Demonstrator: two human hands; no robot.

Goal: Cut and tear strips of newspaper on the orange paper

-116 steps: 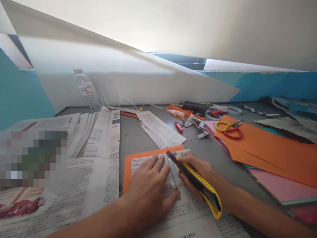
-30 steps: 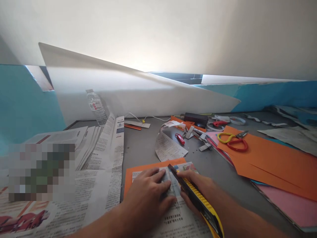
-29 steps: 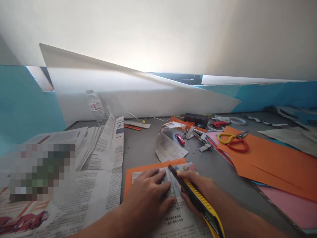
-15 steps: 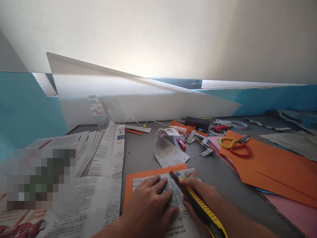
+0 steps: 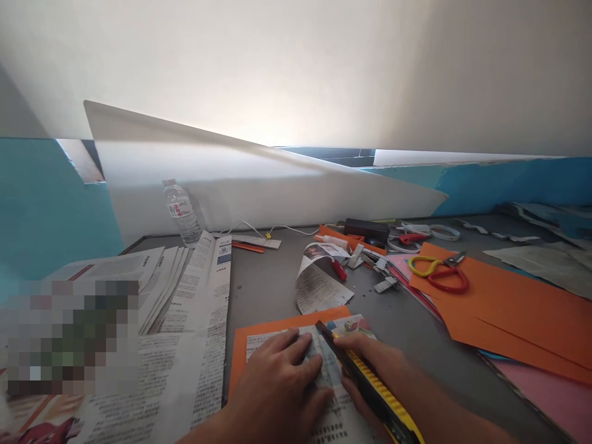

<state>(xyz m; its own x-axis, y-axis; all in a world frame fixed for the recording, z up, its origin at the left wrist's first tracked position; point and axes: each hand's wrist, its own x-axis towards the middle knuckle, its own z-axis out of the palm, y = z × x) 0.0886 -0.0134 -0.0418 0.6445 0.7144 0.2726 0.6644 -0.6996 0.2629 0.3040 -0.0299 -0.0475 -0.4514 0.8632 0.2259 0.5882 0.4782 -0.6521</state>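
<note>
My left hand (image 5: pixel 289 382) lies with its fingers spread, pressing on a folded sheet of newspaper (image 5: pixel 335 404). Beneath that sheet, an orange paper (image 5: pixel 240 354) shows along the top and left side. My right hand (image 5: pixel 383 370) is wrapped round a yellow and black utility knife (image 5: pixel 370 388). The knife's dark front end points away from me and to the left, over the newspaper just right of my left fingers. Whether its blade touches the paper cannot be made out. A curled strip of printed paper (image 5: pixel 324 290) rests just beyond the orange sheet.
Newspapers (image 5: pixel 185 357) cover the left side, with a water bottle (image 5: pixel 180 213) behind. Scissors with yellow and red handles (image 5: pixel 444 277) lie on orange sheets (image 5: pixel 499 302) at right. Paper scraps (image 5: pixel 383 283), a small red object (image 5: pixel 339 269) and a black case (image 5: pixel 367 229) sit farther back.
The curled paper strip has rolled over further, now partly covering the small red object. Both hands and the knife hold nearly the same place; the view has shifted slightly.
</note>
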